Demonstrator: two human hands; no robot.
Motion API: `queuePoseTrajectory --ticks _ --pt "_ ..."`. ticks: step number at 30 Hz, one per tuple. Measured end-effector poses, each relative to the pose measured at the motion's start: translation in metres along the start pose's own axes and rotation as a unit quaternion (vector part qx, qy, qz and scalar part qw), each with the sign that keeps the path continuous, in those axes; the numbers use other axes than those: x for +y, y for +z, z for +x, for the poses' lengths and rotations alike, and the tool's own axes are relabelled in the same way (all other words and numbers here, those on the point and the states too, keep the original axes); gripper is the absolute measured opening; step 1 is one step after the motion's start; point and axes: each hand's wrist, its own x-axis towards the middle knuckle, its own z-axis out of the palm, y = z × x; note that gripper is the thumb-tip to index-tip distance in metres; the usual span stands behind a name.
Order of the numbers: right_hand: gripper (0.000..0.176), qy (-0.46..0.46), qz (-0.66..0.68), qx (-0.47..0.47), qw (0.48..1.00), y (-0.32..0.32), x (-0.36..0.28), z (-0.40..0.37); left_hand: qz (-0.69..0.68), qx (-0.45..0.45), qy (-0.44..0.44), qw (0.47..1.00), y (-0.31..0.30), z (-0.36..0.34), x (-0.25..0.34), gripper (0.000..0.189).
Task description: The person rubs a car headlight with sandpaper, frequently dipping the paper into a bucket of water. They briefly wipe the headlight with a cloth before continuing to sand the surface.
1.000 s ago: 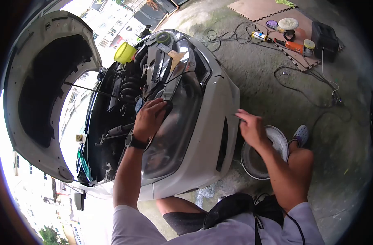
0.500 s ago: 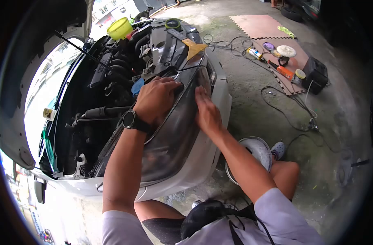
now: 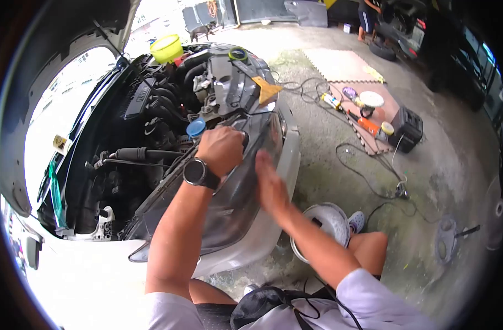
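Observation:
A large hazy headlight point(image 3: 224, 217) sits at the front corner of a white car with its bonnet raised. My left hand point(image 3: 221, 148), a watch at its wrist, is curled closed at the headlight's inner edge. A small dark thing shows at its fingers, too hidden to name. Along the headlight's outer side lies my right hand point(image 3: 271, 187), fingers stretched out and blurred at the tips. Whether anything is under them I cannot see. Beside my left hand is a blue cap point(image 3: 196, 128). Farther up, a yellow triangular scraper point(image 3: 266, 91) rests on the car's front.
A yellow bucket point(image 3: 166, 49) and a green tape roll point(image 3: 237, 53) sit on the engine bay. Below my right forearm stands a round pail point(image 3: 339, 220). Cables, an orange polisher point(image 3: 367, 125) and a black box point(image 3: 408, 129) lie rightward. Another person point(image 3: 367, 19) stands far back.
The view has tilted up, showing more of the background. My left hand has turned into a tighter fist. My right hand has slid down along the headlight and is blurred.

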Motion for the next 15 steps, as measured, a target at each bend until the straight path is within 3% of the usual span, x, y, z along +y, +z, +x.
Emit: queuePoseTrajectory --ticks 2,4,6,9,12,14,15 --pt "0.073 -0.043 -0.027 -0.031 0.998 -0.004 -0.024 -0.027 -0.012 0.017 -0.009 1.0 0.002 -0.003 -0.001 0.027" --pt "0.074 -0.059 -0.002 -0.044 0.997 -0.01 -0.003 0.001 -0.003 0.005 -0.019 1.0 0.002 -0.006 0.001 0.028" --pt "0.075 0.02 -0.024 -0.014 0.999 -0.002 0.032 0.041 -0.007 -0.002 -0.021 1.0 0.003 -0.007 0.004 0.028" --pt "0.077 0.063 -0.016 -0.028 0.998 0.002 0.031 0.051 -0.017 -0.019 -0.028 0.999 -0.005 -0.007 0.004 0.027" --pt "0.078 0.003 -0.023 -0.009 1.0 0.003 -0.01 -0.007 -0.026 -0.027 -0.022 0.999 -0.009 -0.005 0.006 0.023" --pt "0.08 -0.015 -0.005 -0.057 0.998 -0.014 -0.046 -0.027 -0.036 0.006 -0.019 0.999 -0.004 -0.008 0.008 0.022" --pt "0.078 -0.077 -0.008 -0.03 0.997 -0.012 -0.029 -0.02 -0.031 0.03 -0.016 0.999 -0.003 -0.01 0.01 0.021"
